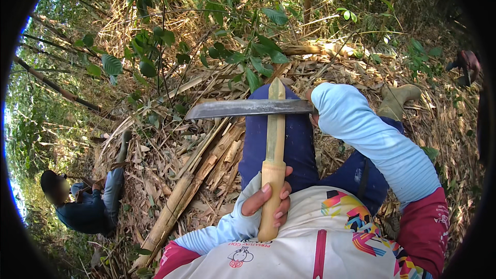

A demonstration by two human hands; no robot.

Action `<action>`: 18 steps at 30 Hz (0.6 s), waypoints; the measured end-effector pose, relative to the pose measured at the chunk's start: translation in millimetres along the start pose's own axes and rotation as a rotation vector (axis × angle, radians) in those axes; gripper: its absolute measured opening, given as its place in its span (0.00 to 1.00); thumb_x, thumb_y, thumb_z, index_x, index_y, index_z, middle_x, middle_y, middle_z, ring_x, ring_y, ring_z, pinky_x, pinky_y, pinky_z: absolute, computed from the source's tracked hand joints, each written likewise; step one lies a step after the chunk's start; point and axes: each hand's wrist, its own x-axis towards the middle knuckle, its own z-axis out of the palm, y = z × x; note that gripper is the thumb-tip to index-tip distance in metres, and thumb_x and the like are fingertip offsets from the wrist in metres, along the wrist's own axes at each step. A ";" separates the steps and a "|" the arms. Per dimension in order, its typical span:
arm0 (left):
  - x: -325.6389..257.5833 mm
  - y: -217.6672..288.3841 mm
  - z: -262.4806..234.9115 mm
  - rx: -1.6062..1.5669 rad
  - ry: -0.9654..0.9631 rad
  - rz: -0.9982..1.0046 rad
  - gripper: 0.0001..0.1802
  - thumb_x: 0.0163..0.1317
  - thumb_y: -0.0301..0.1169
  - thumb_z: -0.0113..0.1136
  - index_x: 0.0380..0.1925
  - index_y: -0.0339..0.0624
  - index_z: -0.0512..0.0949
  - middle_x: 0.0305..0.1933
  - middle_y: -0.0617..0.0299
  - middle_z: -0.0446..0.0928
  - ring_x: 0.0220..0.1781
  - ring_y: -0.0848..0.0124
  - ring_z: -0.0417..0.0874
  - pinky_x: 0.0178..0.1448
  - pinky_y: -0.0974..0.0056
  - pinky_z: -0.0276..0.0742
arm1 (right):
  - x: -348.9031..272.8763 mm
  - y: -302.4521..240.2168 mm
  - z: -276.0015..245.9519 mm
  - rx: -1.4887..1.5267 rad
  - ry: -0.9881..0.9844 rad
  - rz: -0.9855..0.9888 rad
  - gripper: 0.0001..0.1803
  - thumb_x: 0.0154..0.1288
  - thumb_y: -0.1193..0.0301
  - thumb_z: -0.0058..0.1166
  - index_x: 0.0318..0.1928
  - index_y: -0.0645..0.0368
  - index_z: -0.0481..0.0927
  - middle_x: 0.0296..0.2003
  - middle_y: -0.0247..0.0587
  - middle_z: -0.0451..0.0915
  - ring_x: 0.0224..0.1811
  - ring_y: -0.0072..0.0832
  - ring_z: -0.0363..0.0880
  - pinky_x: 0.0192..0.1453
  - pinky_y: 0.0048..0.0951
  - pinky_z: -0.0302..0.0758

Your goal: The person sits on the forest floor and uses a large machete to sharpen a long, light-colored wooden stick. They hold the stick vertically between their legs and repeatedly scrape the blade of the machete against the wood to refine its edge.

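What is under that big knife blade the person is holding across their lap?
The blade lies across a bamboo strip held by the left hand, over the blue-trousered knee. The right hand on its handle is hidden behind the sleeve.

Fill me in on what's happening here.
A seated person grips a split bamboo strip upright in the left hand, resting it along the leg. The right hand, mostly hidden behind its sleeve, holds a long knife laid crosswise on the strip. Another person sits nearby among split bamboo pieces.

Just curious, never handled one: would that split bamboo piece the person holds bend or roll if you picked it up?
The bamboo piece probably stays stiff: gripped only at its lower end by the left hand, it stands out straight. Its cut face looks flat, so it likely won't roll. It looks thin, probably light.
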 end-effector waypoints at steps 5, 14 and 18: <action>-0.3 1.2 -0.2 -0.013 -0.003 0.004 0.31 0.68 0.39 0.50 0.67 0.40 0.54 0.40 0.59 0.64 0.28 0.73 0.68 0.29 0.67 0.71 | -1.7 -5.4 -7.1 0.014 -0.035 -0.032 0.20 0.52 0.65 0.60 0.48 0.53 0.77 0.36 0.50 0.81 0.40 0.47 0.81 0.43 0.41 0.77; -1.4 0.4 0.2 -0.015 -0.003 0.016 0.31 0.68 0.39 0.50 0.67 0.40 0.54 0.40 0.59 0.64 0.28 0.72 0.68 0.29 0.66 0.71 | -7.3 -5.2 -2.2 -0.009 0.083 -0.117 0.21 0.54 0.68 0.59 0.51 0.54 0.77 0.37 0.52 0.81 0.39 0.47 0.80 0.41 0.40 0.76; 0.5 -0.2 -0.8 -0.038 -0.002 -0.008 0.31 0.68 0.38 0.50 0.67 0.40 0.54 0.40 0.59 0.64 0.28 0.72 0.69 0.30 0.66 0.71 | 5.3 4.0 -1.7 0.015 0.084 -0.045 0.21 0.54 0.68 0.59 0.51 0.54 0.77 0.36 0.52 0.81 0.39 0.47 0.80 0.41 0.40 0.76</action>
